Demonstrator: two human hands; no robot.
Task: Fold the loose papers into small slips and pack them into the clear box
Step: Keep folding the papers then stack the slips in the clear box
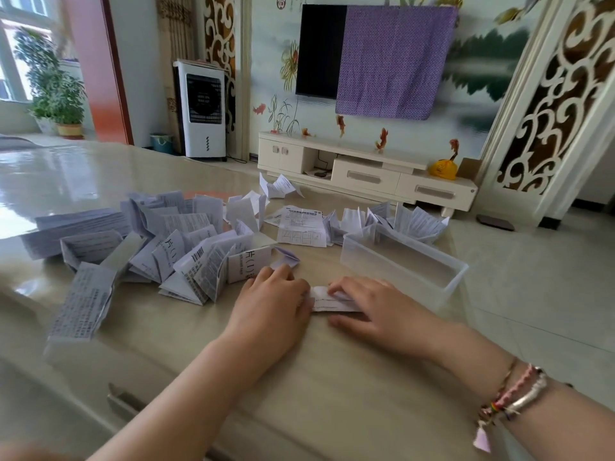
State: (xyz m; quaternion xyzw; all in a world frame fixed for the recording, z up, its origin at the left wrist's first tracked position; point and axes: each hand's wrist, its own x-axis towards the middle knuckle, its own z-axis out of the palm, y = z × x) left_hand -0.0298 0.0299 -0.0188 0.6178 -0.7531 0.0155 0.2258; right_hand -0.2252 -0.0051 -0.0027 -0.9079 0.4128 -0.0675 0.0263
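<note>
A small folded white paper slip (327, 302) lies on the beige table between my hands. My left hand (274, 302) lies palm down with its fingers over the slip's left end. My right hand (372, 307) presses flat on the slip's right part, fingers fairly straight. The clear box (404, 261) stands just beyond my right hand, open at the top, and looks empty. A heap of loose printed papers (186, 247) spreads to the left of my hands. More folded papers (399, 221) lie behind the box.
A neat stack of flat sheets (73, 229) sits at the far left of the table (299, 377). An unfolded leaflet (301, 227) lies mid-table. The table's right edge runs past the box; tiled floor and a TV cabinet (366, 174) lie beyond.
</note>
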